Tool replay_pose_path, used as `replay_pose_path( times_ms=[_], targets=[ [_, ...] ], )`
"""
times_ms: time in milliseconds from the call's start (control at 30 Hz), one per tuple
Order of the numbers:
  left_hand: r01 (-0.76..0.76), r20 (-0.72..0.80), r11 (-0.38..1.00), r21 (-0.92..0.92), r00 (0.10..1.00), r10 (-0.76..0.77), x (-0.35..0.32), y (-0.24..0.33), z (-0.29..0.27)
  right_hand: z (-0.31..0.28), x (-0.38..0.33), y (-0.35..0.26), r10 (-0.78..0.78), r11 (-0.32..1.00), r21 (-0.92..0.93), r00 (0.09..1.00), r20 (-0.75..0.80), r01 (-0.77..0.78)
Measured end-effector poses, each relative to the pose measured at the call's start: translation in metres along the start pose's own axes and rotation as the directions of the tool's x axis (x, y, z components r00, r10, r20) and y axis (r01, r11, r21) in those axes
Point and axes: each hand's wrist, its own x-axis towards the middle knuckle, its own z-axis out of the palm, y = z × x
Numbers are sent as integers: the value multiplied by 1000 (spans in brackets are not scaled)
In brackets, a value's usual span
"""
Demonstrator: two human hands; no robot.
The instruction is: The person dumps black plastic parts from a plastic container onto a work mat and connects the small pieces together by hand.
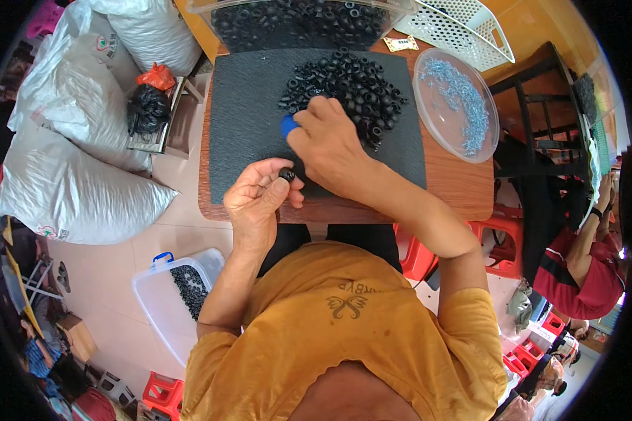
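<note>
My left hand (256,193) is closed, pinching a small black ring-shaped part (286,174) between thumb and fingertips, just above the near part of a dark grey mat (249,105). Palm down, my right hand (328,144) reaches to the near left edge of a heap of black ring-shaped parts (369,91) on that mat. Its fingers are curled in, and their tips are mostly hidden behind the hand. A blue cover (288,126) sits on one digit of the right hand. Whatever those fingers hold cannot be made out.
Behind the mat stands a clear bin (295,24) of black parts. On the right of the wooden table (463,186) lie a round lid (428,105) with small bluish pieces and a white perforated basket (463,31). White sacks (84,182) and a floor tub (158,295) are left.
</note>
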Motion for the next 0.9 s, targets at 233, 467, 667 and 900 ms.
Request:
replay_pose_path(
  times_ms=[233, 467, 667, 900],
  targets=[
    [21, -54, 1000, 3, 998, -20, 2, 1, -2, 13, 7, 3, -84, 995, -52, 991, 105, 90],
    [22, -97, 999, 48, 995, -17, 8, 1, 4, 9, -3, 9, 85, 991, 116, 989, -124, -70],
    [86, -85, 984, -155, 991, -100, 27, -4, 30, -10, -13, -11, 639, 686, 558, 753, -155, -467],
    [55, -50, 979, -196, 997, -66, 26, -8, 46, -11, -26, -28, 616, 726, 571, 732, -292, -383]
  ],
)
